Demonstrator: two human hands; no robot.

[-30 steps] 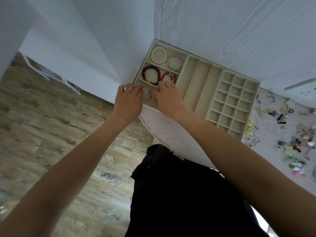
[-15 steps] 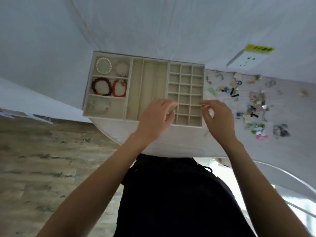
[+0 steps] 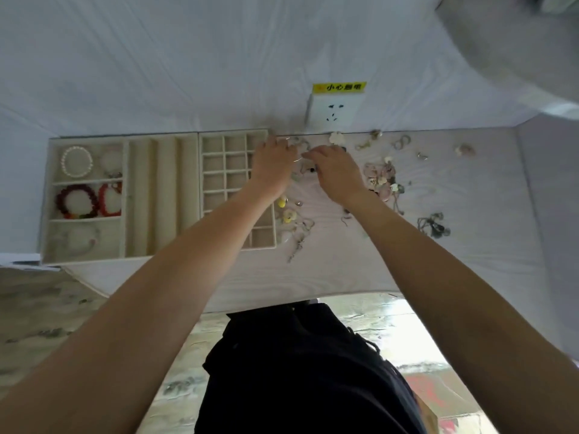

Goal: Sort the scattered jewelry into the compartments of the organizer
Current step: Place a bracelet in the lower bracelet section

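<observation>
I see both hands over the jewelry scattered on the table, just right of the organizer. The left hand and right hand have curled fingers, seemingly pinching a thin wire piece between them.

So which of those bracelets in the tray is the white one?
The pearl bracelet, in the far-left compartment of the organizer. It is a ring of small white beads; the two nearer bracelets, the dark red one and the bright red one, are coloured.
</observation>
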